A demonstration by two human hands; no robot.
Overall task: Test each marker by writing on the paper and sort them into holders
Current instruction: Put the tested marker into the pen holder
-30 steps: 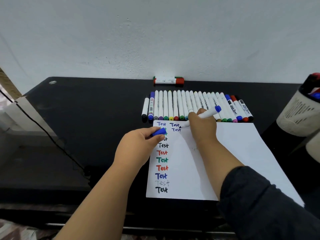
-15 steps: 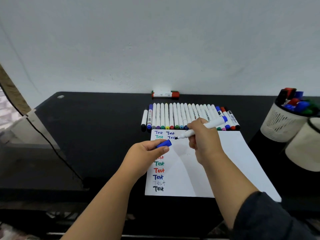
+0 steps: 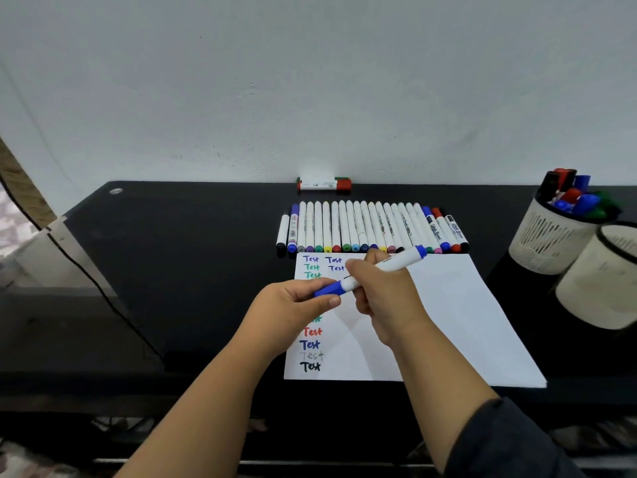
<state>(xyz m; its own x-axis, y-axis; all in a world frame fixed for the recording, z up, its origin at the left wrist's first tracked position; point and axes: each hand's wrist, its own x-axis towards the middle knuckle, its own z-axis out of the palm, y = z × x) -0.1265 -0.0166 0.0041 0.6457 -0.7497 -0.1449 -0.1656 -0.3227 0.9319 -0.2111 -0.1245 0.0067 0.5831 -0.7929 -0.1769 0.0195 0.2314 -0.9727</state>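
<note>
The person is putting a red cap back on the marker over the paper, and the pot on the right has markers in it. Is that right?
Not quite: the cap is blue, not red, as the head view shows. The left hand holds it at the marker gripped by the right hand over the paper. The pot does hold markers.

A home or small office desk corner is suggested: a glossy black desk point(image 3: 193, 243) is set against a plain, slightly scuffed white wall point(image 3: 310, 81). Stationery is laid out on it, with a row of markers point(image 3: 368, 229) at the far side, a white sheet of paper point(image 3: 448, 322) covered in handwritten "Test" words, and two pale mesh pen holders point(image 3: 551, 246) at the right edge. A black cable point(image 3: 103, 291) is seen trailing off the left side.
</note>
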